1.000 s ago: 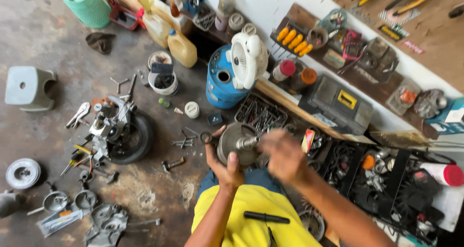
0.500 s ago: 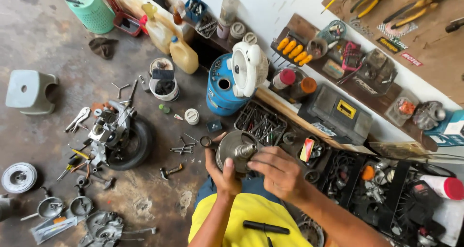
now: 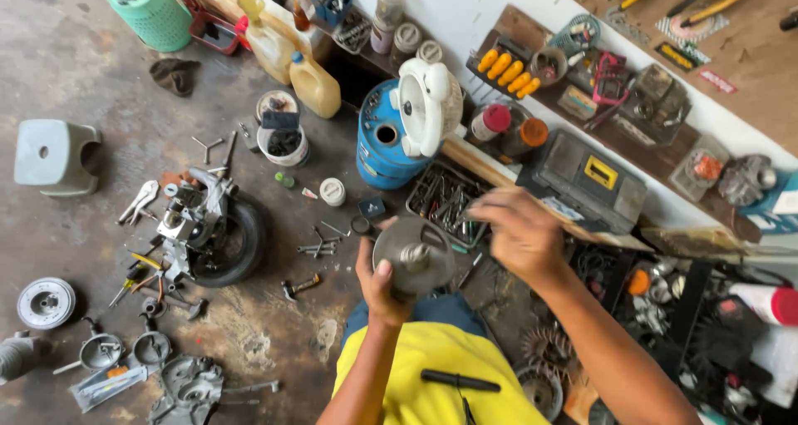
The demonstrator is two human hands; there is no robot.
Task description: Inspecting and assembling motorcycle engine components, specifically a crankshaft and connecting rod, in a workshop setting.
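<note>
since half a second ago our right hand [image 3: 519, 235] has lifted off the round metal part [image 3: 413, 254] and now hovers just beside it on the right, blurred, fingers loosely curled and holding nothing we can make out. going left to right: a grey stool [image 3: 54, 155] stands on the concrete floor [image 3: 83, 76], then a small engine with a black tyre [image 3: 218, 235] among scattered tools. our left hand [image 3: 381, 285] grips the round metal part from below, thumb on its face, keeping it raised over our lap. behind it stands a blue gas cylinder [image 3: 381, 150], next to a tray of tools [image 3: 445, 200] and a grey toolbox [image 3: 582, 180].
</note>
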